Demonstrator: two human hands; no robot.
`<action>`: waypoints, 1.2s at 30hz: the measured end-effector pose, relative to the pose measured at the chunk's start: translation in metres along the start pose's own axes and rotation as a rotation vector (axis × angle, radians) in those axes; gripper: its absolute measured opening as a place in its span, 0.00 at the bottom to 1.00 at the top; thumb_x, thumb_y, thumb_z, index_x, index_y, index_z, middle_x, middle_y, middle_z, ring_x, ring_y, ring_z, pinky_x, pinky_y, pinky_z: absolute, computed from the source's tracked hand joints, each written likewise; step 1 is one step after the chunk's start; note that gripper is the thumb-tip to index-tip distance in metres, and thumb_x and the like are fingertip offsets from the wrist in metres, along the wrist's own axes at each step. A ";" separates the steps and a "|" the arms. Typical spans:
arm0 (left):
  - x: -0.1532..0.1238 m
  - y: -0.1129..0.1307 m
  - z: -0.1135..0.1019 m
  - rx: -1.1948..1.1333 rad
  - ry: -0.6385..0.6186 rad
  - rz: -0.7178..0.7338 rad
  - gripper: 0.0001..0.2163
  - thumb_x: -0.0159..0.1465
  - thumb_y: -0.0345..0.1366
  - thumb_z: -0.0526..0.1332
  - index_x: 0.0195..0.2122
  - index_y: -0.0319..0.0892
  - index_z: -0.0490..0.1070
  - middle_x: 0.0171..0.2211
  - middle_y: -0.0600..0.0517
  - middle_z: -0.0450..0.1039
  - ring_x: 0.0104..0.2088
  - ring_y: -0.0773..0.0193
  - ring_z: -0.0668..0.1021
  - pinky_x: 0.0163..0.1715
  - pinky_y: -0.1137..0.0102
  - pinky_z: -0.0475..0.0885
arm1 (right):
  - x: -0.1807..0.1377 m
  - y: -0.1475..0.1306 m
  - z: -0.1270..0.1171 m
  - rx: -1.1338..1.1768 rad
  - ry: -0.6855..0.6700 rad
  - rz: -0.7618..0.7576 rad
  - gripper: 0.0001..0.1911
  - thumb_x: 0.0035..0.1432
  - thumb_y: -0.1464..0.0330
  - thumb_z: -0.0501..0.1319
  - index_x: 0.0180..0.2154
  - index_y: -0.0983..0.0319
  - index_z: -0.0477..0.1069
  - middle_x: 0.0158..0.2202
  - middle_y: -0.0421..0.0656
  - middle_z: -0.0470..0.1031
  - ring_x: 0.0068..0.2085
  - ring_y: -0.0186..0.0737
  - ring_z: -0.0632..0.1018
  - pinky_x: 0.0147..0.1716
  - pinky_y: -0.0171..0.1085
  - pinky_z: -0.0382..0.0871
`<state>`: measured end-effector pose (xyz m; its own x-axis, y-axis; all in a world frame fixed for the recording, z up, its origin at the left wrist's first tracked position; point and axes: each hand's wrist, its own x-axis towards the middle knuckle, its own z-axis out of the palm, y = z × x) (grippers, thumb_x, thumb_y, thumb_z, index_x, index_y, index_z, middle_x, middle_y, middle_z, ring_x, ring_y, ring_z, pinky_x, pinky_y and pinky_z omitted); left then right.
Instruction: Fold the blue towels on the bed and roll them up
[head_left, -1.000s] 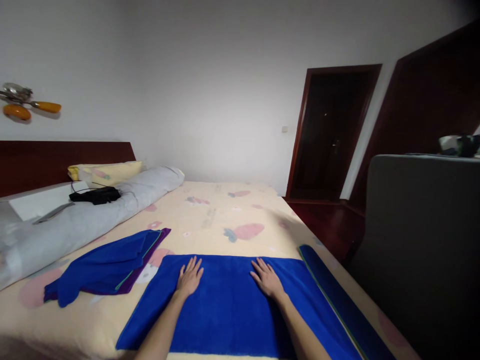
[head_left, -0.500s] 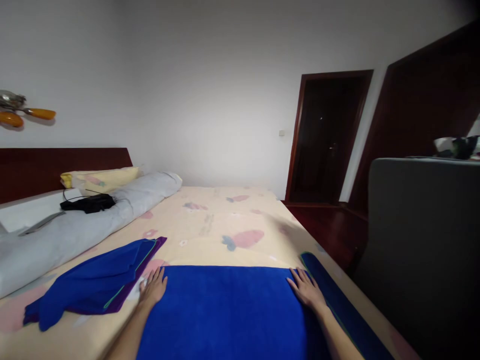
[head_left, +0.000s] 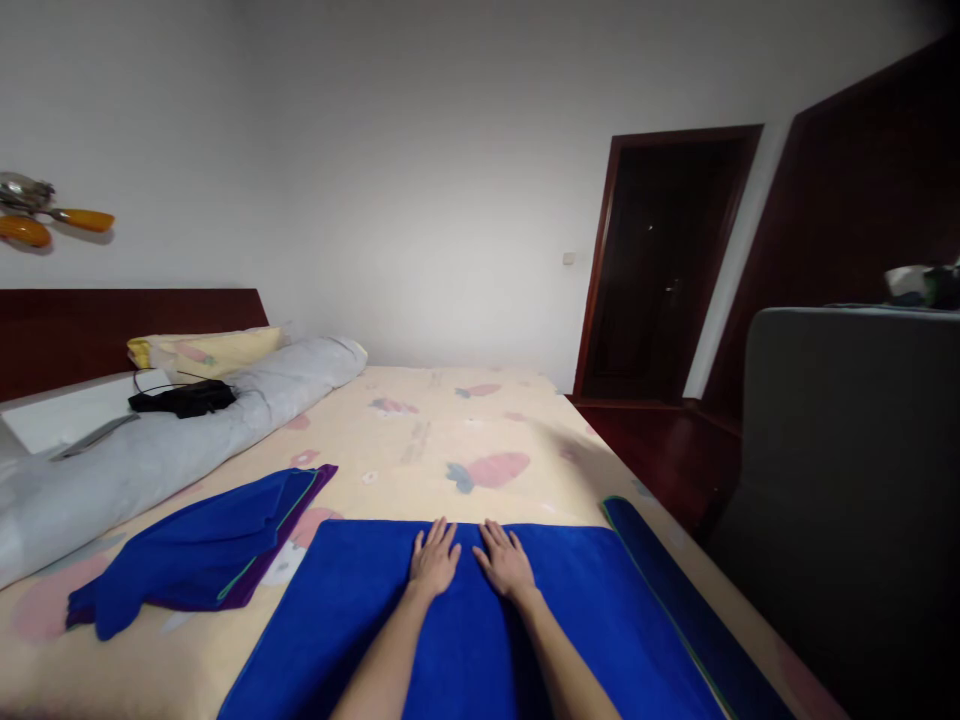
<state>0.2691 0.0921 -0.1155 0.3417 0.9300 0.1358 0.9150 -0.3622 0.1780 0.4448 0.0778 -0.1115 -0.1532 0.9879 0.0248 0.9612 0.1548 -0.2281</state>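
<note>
A blue towel point(head_left: 360, 600) lies spread flat on the bed, its near part running out of the bottom of the view. My left hand point(head_left: 435, 560) rests on it near the far edge, palm down with fingers stretched out. Beside it, a small gap away, my right hand point(head_left: 506, 562) lies flat on the same cloth, fingers spread. Neither hand grips anything. Along the towel's right side runs a long, narrow, dark blue folded cloth point(head_left: 675, 595) with a green edge. To the left lies a crumpled pile of blue and purple cloths point(head_left: 195, 550).
The bed point(head_left: 420, 420) has a cream sheet with pink prints. A rolled grey quilt point(head_left: 225, 430) carries a black item point(head_left: 184, 398); behind it are a yellow pillow point(head_left: 225, 350) and the headboard point(head_left: 135, 325). A grey chair back point(head_left: 840, 480) stands at right, a dark door point(head_left: 660, 270) beyond.
Both hands have moved inward from the towel's two far corners to near the middle of its far edge. The view has shifted slightly.
</note>
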 end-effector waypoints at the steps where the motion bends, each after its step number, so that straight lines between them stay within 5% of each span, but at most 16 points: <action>1: -0.002 -0.015 -0.004 0.006 -0.003 -0.045 0.26 0.70 0.41 0.38 0.67 0.42 0.54 0.68 0.47 0.48 0.68 0.55 0.53 0.63 0.51 0.51 | -0.003 0.015 -0.002 -0.006 0.009 0.042 0.33 0.67 0.54 0.40 0.67 0.62 0.50 0.69 0.46 0.46 0.69 0.42 0.49 0.66 0.48 0.41; 10: -0.038 -0.152 -0.033 0.090 -0.081 -0.458 0.27 0.71 0.48 0.39 0.69 0.49 0.45 0.70 0.52 0.37 0.69 0.61 0.45 0.65 0.52 0.43 | -0.030 0.140 -0.026 -0.105 0.005 0.368 0.34 0.66 0.50 0.41 0.68 0.55 0.46 0.70 0.42 0.42 0.70 0.44 0.44 0.66 0.50 0.40; 15: -0.056 -0.191 -0.033 0.159 -0.089 -0.574 0.28 0.70 0.49 0.37 0.70 0.49 0.41 0.70 0.55 0.35 0.69 0.62 0.44 0.66 0.54 0.41 | -0.036 0.181 -0.020 -0.198 0.021 0.514 0.36 0.65 0.47 0.37 0.69 0.56 0.41 0.70 0.41 0.38 0.70 0.41 0.41 0.67 0.47 0.39; 19: -0.059 -0.202 -0.035 0.205 -0.022 -0.582 0.27 0.69 0.47 0.41 0.69 0.50 0.46 0.69 0.53 0.42 0.69 0.60 0.50 0.65 0.52 0.45 | -0.038 0.193 -0.019 -0.219 0.047 0.536 0.38 0.65 0.47 0.38 0.69 0.61 0.42 0.70 0.45 0.41 0.69 0.43 0.45 0.66 0.45 0.42; 23: -0.054 -0.171 -0.035 0.309 0.088 -0.568 0.26 0.68 0.38 0.42 0.67 0.42 0.55 0.68 0.44 0.47 0.68 0.51 0.51 0.63 0.44 0.41 | -0.040 0.172 -0.020 -0.325 0.242 0.424 0.38 0.65 0.52 0.45 0.66 0.73 0.50 0.67 0.55 0.47 0.69 0.52 0.48 0.67 0.50 0.38; 27: -0.054 -0.073 -0.010 0.241 0.035 -0.286 0.27 0.69 0.39 0.39 0.68 0.37 0.50 0.68 0.45 0.40 0.69 0.55 0.48 0.64 0.49 0.46 | -0.046 0.095 -0.008 -0.182 0.278 0.169 0.37 0.67 0.51 0.42 0.65 0.71 0.53 0.67 0.53 0.49 0.68 0.51 0.52 0.67 0.51 0.43; 31: -0.061 0.026 0.024 -0.040 -0.069 -0.012 0.28 0.67 0.37 0.40 0.69 0.42 0.46 0.68 0.52 0.40 0.68 0.60 0.49 0.66 0.53 0.48 | -0.061 0.006 0.012 0.046 0.121 -0.168 0.32 0.69 0.53 0.38 0.67 0.63 0.51 0.68 0.45 0.47 0.68 0.46 0.51 0.66 0.51 0.48; 33: -0.067 0.046 0.027 -0.098 -0.078 0.013 0.27 0.67 0.37 0.40 0.68 0.46 0.48 0.68 0.53 0.42 0.68 0.59 0.50 0.66 0.52 0.47 | -0.071 -0.012 0.016 0.110 0.055 -0.264 0.31 0.69 0.54 0.37 0.67 0.60 0.49 0.67 0.44 0.48 0.68 0.44 0.52 0.66 0.51 0.49; 36: -0.083 0.031 0.012 -0.090 -0.090 -0.078 0.27 0.67 0.43 0.43 0.68 0.50 0.50 0.68 0.53 0.42 0.68 0.56 0.51 0.65 0.49 0.48 | -0.089 0.002 0.010 0.105 0.064 -0.216 0.33 0.67 0.49 0.39 0.66 0.57 0.51 0.67 0.44 0.48 0.67 0.48 0.53 0.65 0.54 0.49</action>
<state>0.2719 0.0042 -0.1325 0.2922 0.9558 0.0312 0.9179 -0.2895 0.2713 0.4579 -0.0102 -0.1238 -0.3340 0.9313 0.1452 0.8783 0.3634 -0.3107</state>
